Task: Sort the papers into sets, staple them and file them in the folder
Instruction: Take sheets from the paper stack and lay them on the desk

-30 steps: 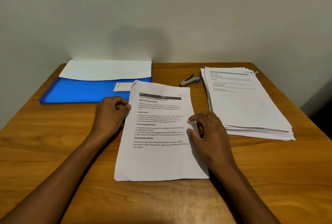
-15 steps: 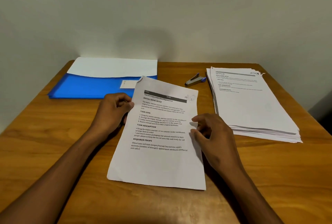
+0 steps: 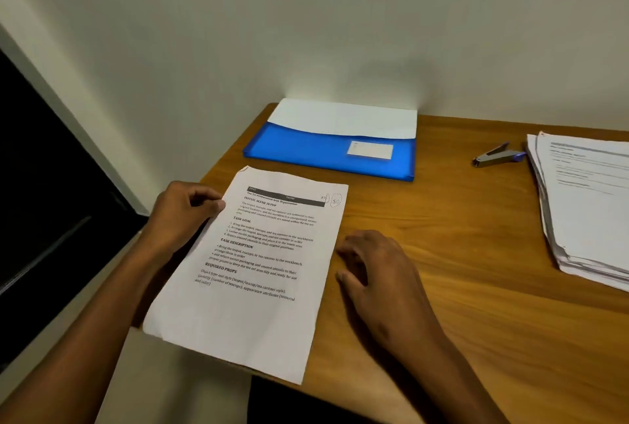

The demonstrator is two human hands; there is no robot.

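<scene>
Left hand pinches the set by its left edge near the folder, likely to file it; right hand rests loosely curled, empty, beside the set.

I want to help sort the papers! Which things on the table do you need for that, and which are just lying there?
Needed for the job:
- paper set, held by the left hand
- paper stack
- stapler
- blue folder

Just there:
- wooden table
- wall

Nothing else lies on the table; the right hand holds nothing.
</scene>
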